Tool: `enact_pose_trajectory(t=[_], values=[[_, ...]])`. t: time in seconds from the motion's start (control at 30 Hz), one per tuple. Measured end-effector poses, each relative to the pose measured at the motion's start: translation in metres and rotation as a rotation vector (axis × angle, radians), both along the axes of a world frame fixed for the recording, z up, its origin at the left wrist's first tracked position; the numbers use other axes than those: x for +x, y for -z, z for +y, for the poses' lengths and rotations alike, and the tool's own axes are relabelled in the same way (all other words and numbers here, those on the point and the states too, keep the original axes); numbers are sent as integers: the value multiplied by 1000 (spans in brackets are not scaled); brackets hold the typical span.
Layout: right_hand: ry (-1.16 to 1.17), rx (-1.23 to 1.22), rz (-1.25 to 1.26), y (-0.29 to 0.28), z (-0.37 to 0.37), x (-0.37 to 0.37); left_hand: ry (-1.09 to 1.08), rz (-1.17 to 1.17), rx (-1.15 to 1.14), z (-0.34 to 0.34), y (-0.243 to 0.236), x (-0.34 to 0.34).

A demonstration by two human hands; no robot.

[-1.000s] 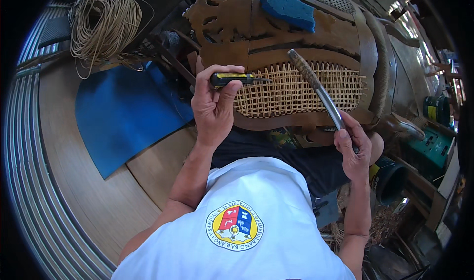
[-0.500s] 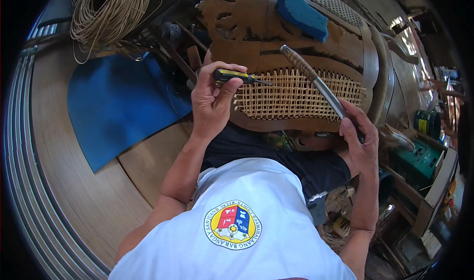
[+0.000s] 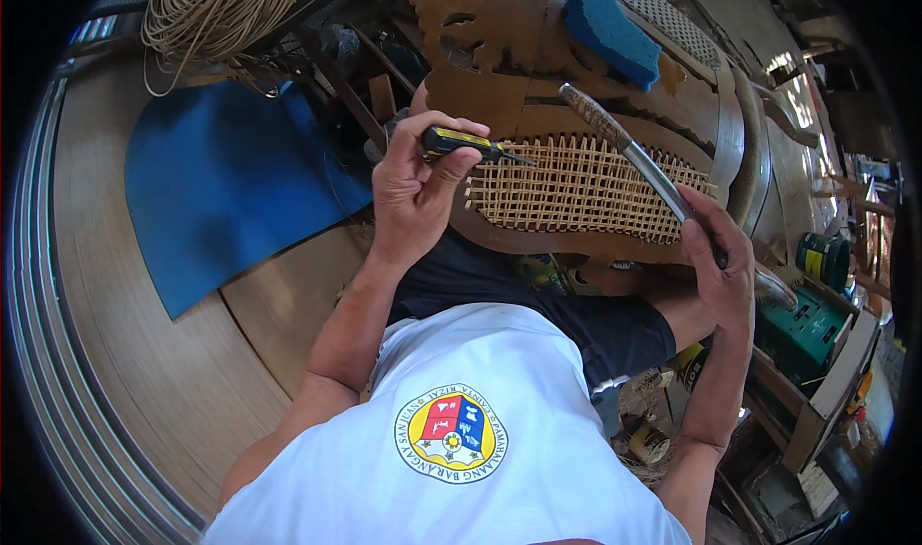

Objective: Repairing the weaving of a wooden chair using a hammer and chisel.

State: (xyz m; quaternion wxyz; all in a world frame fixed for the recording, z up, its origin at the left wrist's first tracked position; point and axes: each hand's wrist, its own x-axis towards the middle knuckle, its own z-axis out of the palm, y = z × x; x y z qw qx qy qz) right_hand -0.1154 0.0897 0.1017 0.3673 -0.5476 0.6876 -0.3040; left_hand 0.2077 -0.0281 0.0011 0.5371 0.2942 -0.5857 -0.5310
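Note:
My left hand (image 3: pixel 411 199) is closed round the black and yellow handle of a screwdriver (image 3: pixel 463 145). Its thin shaft points right, over the left part of a woven cane panel (image 3: pixel 576 194). Strand ends stick up along the panel's far edge, which sits in a carved brown wooden chair frame (image 3: pixel 471 89). In my right hand (image 3: pixel 718 262) is a slim, slightly curved metal bar (image 3: pixel 653 174) with a rough brown section near its far end. The bar slants over the panel's right half, its tip up and to the left, apart from the screwdriver.
A blue sponge-like block (image 3: pixel 612 36) lies on the far part of the frame. Coiled cane strands (image 3: pixel 216 7) sit at the far left, above a blue sheet (image 3: pixel 230 190) on wooden boards. A green box (image 3: pixel 797 329) and a dark green tin (image 3: pixel 824 259) stand at right.
The chair frame and my right hand with the bar appear slightly farther right in view. Both hands keep their grips, and the bar still slants over the panel.

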Motion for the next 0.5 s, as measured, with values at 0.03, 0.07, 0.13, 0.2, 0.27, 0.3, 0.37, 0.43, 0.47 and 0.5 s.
enact_pose_trajectory(t=[0.03,0.07,0.13,0.2,0.27,0.3,0.37,0.43,0.47,0.5], values=[[24,41,-18,0,0,0,14,8,9,1,1,-1],[19,41,-20,0,-1,2,9,5,9,2,0,0],[28,-35,-56,1,-4,8,5,6,-14,4,-6,3],[31,-46,-51,0,-4,8,-23,1,-23,3,-10,5],[32,-62,-53,-1,-3,8,-53,-12,-38,1,-11,8],[28,-55,-46,-1,-1,6,-28,-5,-34,0,-8,7],[24,-40,-42,1,-2,7,-3,-1,-22,-2,-6,8],[27,-58,-14,4,-3,9,2,13,-27,-2,-8,10],[26,-61,-15,5,-3,9,0,13,-30,-1,-10,10],[22,-62,-20,5,-3,8,-3,26,-34,-1,-13,10]])
